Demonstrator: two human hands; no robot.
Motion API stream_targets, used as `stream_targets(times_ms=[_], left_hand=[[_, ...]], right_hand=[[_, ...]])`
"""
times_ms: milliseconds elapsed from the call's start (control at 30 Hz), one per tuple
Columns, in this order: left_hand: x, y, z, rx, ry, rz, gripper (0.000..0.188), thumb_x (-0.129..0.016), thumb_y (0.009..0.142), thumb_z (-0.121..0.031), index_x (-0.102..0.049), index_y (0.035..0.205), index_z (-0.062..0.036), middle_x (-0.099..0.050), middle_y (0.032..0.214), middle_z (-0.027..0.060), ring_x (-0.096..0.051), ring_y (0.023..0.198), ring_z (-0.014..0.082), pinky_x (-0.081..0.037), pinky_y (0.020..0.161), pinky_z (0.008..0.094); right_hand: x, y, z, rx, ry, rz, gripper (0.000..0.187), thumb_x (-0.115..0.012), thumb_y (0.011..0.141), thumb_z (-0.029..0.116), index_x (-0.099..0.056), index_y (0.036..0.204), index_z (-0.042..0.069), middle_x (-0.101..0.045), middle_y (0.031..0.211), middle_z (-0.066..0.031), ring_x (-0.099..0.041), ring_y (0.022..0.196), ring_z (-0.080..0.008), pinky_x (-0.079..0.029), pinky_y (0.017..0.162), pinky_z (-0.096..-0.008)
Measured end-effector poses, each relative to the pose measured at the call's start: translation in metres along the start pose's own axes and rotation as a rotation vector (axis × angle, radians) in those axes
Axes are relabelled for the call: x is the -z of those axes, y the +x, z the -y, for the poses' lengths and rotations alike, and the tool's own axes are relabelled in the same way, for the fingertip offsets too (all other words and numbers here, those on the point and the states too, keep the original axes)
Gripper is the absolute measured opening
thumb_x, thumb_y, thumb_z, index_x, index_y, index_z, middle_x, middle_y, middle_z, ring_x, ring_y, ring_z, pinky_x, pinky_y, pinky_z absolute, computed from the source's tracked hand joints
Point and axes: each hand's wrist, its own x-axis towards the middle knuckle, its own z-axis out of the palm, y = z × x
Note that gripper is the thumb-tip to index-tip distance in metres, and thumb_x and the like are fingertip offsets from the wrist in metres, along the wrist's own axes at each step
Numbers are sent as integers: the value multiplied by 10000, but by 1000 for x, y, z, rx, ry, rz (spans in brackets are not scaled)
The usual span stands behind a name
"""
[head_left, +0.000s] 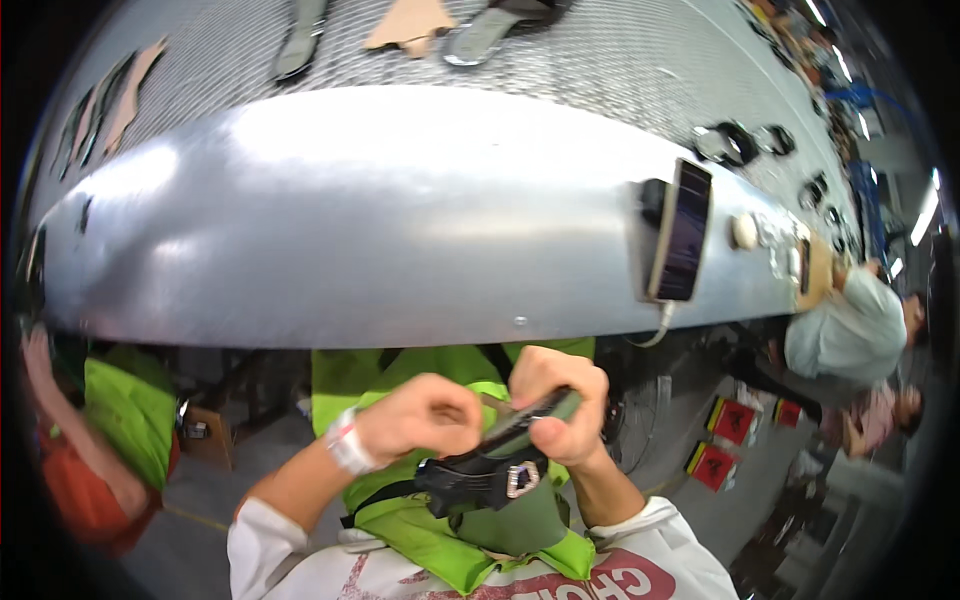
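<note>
A black sandal [478, 470] with a jewelled square buckle is held up in front of my chest, sole side tilted upward. It sits around a dull green block [515, 520] that looks like a shoe last. My right hand [560, 400] grips the sole end, thumb on the near side and fingers curled over the far side. Beside the sole's left edge, my left hand [425, 415] has its fingers curled together in a pinch. What those fingers hold, if anything, is hidden. A white band circles my left wrist.
A metal bench [380, 220] stretches ahead, carrying a propped phone [683, 230] with a white cable. Beyond it, a mesh conveyor [600, 70] bears insoles [300, 40], tan pieces [410, 25] and black sandals [740, 143]. Co-workers are at left and right; red boxes [730, 420] lie on the floor.
</note>
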Motion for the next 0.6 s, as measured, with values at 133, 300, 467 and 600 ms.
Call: stream_targets(times_ms=[133,300,467,600], left_hand=[[-51,-23,-20,-506,811,-498,262,-708,858,-120,-674,1033,71,-718,972,170,-703,881,223,-542,814,314],[-52,-28,3,-452,336,-421,393,-744,827,-99,-624,1153,85,-644,1213,211,-643,1090,248,-487,951,344],[-42,-36,38,-434,-286,-269,523,-698,857,-63,-473,1305,85,-555,1331,201,-541,1221,226,-419,1038,364],[-38,-62,90,-257,70,-455,298,-649,911,-70,-495,1132,56,-604,969,64,-540,848,61,-418,687,214]], right_hand=[[9,5,11,-241,-10,22,399,-723,742,395,-626,770,9,-605,754,-60,-453,638,-115,-338,577,-262],[10,15,24,-375,234,153,343,-744,738,211,-717,1021,18,-692,926,-56,-464,691,-109,-354,639,-259],[24,8,10,-301,136,285,346,-755,700,199,-746,972,-14,-716,815,-90,-433,677,-123,-351,616,-278],[25,1,4,-322,161,192,276,-755,706,182,-758,915,1,-627,682,-54,-419,665,-118,-322,604,-278]])
